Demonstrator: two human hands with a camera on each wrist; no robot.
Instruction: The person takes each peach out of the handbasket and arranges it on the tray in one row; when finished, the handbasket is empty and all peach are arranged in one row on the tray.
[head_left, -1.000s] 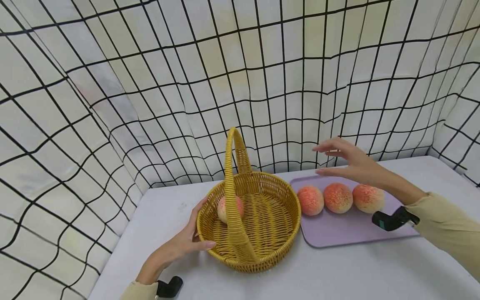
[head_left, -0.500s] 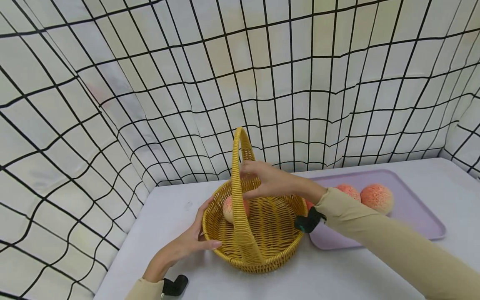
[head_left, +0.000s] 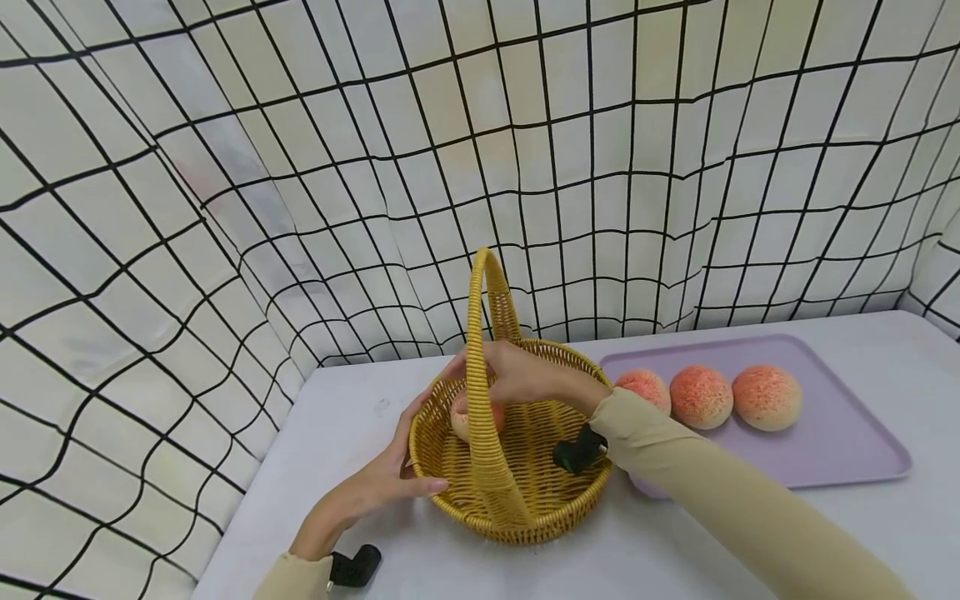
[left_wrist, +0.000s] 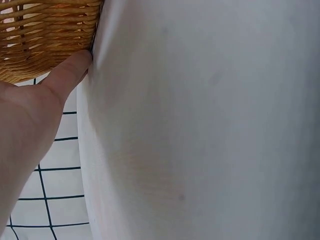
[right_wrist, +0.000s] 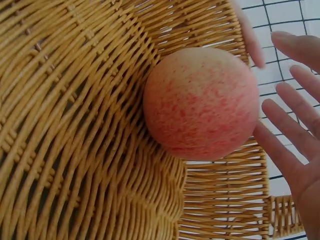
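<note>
A yellow wicker basket (head_left: 551, 467) with a tall handle stands on the table. My left hand (head_left: 375, 483) rests against its left outer side, fingers and thumb spread; in the left wrist view a straight finger (left_wrist: 70, 72) touches the basket's base. A single pink-and-cream peach (right_wrist: 200, 102) lies inside, near the left wall. My right hand (head_left: 517, 372) reaches over the rim to that peach, partly hidden by the handle. In the right wrist view its fingers are spread, one fingertip at the peach's side, not curled round it.
A lilac tray (head_left: 832, 433) lies right of the basket with three peaches in a row: a left one (head_left: 643, 390), a middle one (head_left: 701, 397) and a right one (head_left: 767, 397). Black netting (head_left: 570, 192) over white cloth walls the table's back and left.
My right hand has moved left from above the tray into the basket, to the peach there. My left hand stays at the basket's side. The head view has shifted slightly.
</note>
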